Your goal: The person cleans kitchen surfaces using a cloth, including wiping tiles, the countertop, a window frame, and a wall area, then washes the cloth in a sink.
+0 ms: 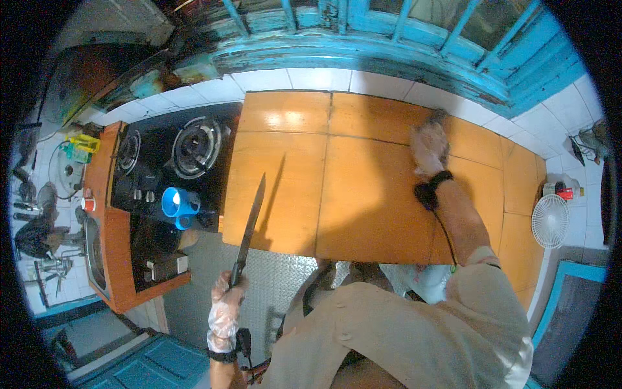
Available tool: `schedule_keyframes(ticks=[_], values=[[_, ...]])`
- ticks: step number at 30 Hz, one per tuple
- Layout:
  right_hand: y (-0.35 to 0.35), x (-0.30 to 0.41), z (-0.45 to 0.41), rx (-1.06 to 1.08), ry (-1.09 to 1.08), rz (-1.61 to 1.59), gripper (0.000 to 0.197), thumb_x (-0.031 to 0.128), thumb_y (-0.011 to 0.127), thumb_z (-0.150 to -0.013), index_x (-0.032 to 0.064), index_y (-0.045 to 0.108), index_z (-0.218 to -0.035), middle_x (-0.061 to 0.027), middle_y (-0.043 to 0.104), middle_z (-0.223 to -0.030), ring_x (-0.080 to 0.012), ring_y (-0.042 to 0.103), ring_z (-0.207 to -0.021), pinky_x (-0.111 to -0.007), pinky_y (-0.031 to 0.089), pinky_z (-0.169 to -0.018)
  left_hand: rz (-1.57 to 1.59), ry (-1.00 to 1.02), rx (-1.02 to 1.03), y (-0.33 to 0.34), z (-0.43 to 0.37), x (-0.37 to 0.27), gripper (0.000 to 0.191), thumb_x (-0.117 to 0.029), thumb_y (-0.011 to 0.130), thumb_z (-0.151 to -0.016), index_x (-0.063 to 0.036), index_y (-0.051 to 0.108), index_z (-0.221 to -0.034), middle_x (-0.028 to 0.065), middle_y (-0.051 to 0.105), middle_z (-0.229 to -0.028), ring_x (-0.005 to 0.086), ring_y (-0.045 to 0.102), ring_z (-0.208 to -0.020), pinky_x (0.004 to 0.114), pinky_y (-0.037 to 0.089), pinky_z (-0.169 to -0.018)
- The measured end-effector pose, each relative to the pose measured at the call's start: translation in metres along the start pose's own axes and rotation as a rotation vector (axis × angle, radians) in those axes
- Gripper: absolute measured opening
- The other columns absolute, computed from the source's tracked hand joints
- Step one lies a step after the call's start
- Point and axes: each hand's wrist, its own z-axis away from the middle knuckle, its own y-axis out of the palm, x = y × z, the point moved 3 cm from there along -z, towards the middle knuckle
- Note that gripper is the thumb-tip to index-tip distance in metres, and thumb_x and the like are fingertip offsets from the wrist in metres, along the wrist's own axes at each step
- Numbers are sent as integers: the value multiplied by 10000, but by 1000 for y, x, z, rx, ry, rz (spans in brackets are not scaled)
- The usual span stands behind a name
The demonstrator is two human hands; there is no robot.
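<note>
In the head view my left hand (pixel 227 306), in a thin clear glove, grips the dark handle of a long kitchen knife (pixel 251 221). Its blade points up and away over the left front of the orange tiled countertop (pixel 277 194). My right hand (pixel 430 148), gloved as well, is at the back right of the countertop. A dark, blurred thing (pixel 438 115) lies at its fingertips; what it is and whether the hand grips it cannot be made out. Both wrists wear black bands, and a cable runs from the right one.
A black gas stove (pixel 155 170) with a blue mug (pixel 179 202) stands left. A small red cup (pixel 88 203) is further left. At the right end stands a white fan (pixel 550 221). White tiles and a blue barred window frame (pixel 301 51) run behind the countertop.
</note>
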Motion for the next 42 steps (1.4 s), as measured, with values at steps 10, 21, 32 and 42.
schedule_keyframes(ticks=[10, 21, 32, 42], values=[[-96, 362, 86, 739, -738, -569, 385, 162, 574, -785, 50, 546, -1153, -154, 548, -1174, -272, 438, -1178, -451, 335, -995, 389, -142, -215, -35, 62, 49, 181, -165, 644, -871, -52, 598, -1004, -39, 511, -694, 61, 441, -561, 239, 349, -488], [-65, 70, 106, 338, -577, -126, 379, 329, 540, -857, 73, 611, -1127, -133, 648, -1067, -316, 612, -896, -445, 496, -783, 267, -149, 411, 39, -32, -36, 312, -357, 456, -980, -90, 616, -959, -54, 459, -623, 45, 414, -483, 202, 292, -435], [-151, 96, 70, 305, -158, -923, 362, 368, 582, -873, 98, 660, -1101, -114, 672, -964, -290, 630, -862, -384, 501, -751, -36, 115, 870, 166, -62, -74, 286, -345, 463, -969, -107, 602, -1044, -53, 407, -628, 53, 384, -506, 232, 288, -445], [-121, 141, 101, 908, -907, -930, 448, 382, 715, -760, 41, 635, -1040, -180, 639, -964, -364, 602, -919, -441, 480, -796, -517, 982, 740, 177, -48, -67, 280, -158, 493, -927, -120, 628, -1169, 104, 601, -1141, 239, 560, -1078, 349, 441, -946]])
